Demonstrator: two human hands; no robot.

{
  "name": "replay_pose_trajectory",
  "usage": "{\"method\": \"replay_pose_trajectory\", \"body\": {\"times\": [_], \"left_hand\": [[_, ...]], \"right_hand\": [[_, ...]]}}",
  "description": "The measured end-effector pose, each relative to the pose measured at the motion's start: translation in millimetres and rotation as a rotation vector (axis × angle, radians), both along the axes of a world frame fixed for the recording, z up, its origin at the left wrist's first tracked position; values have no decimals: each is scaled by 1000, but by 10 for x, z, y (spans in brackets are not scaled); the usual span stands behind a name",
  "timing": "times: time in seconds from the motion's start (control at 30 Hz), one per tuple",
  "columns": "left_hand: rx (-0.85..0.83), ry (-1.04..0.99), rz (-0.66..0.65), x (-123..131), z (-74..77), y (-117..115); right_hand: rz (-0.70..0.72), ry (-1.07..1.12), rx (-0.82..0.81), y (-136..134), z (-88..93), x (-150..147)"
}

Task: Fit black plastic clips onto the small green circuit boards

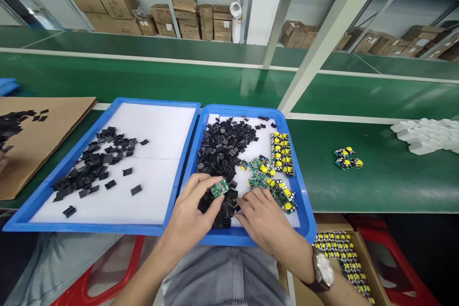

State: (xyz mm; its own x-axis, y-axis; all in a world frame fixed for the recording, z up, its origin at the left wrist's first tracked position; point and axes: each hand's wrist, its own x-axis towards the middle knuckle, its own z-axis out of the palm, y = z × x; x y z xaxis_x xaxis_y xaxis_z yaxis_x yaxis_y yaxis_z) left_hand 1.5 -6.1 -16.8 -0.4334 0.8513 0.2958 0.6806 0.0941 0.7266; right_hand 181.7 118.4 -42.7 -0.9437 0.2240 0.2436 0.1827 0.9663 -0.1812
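Between the thumb and fingers of my left hand (193, 205) is a small green circuit board (219, 188), held above the heap of black pieces (224, 148). My right hand (263, 217) is low over the right blue tray (304, 210), at the edge of that heap. Its thumb and index fingertips are apart beside the black pieces, and I see nothing between them. Just beyond my right hand lie loose circuit boards (258, 179) with yellow parts, some green side up. Neat rows of yellow-topped boards (282, 153) line the tray's right side.
A left blue tray (168, 201) holds scattered black pieces (93, 165). Cardboard (53, 148) with more pieces lies farther left. Right of the trays are a few boards (347, 158) and white foam-like pieces (430, 135). A carton of boards (340, 253) stands below; a slanted post (322, 33) rises behind.
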Motion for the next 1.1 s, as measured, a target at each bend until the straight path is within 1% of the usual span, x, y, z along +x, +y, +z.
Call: {"method": "replay_pose_trajectory", "body": {"times": [0.1,0.27,0.4,0.5,0.57,0.63,0.7,0.8,0.9,1.0,1.07,1.1], "left_hand": [[10,-131,29,22,-69,-103],[25,-179,-13,56,-141,-219],[36,-224,-30,51,-154,-280],[60,-266,-12,30,-154,-311],[70,-293,-1,20,-156,-328],[63,-326,9,22,-165,-344],[47,-374,23,34,-181,-360],[36,-447,46,55,-203,-389],[19,-517,32,66,-200,-412],[25,-621,11,80,-169,-402],[35,-706,-30,103,-144,-372],[36,-743,-58,119,-133,-353]], "right_hand": [[-25,-38,15,-48,-45,-43],[-91,32,-114,-69,-48,-12],[-100,8,-79,-49,27,53],[-90,-11,-107,-8,101,92],[-115,-1,-72,17,130,91],[-136,-19,-4,22,128,62],[-131,-67,28,2,97,22],[-122,-97,3,-42,32,-11],[-109,-24,-124,-54,10,26],[-118,140,-388,-46,74,98],[-148,263,-572,-60,149,136],[-166,319,-637,-77,187,148]]}}
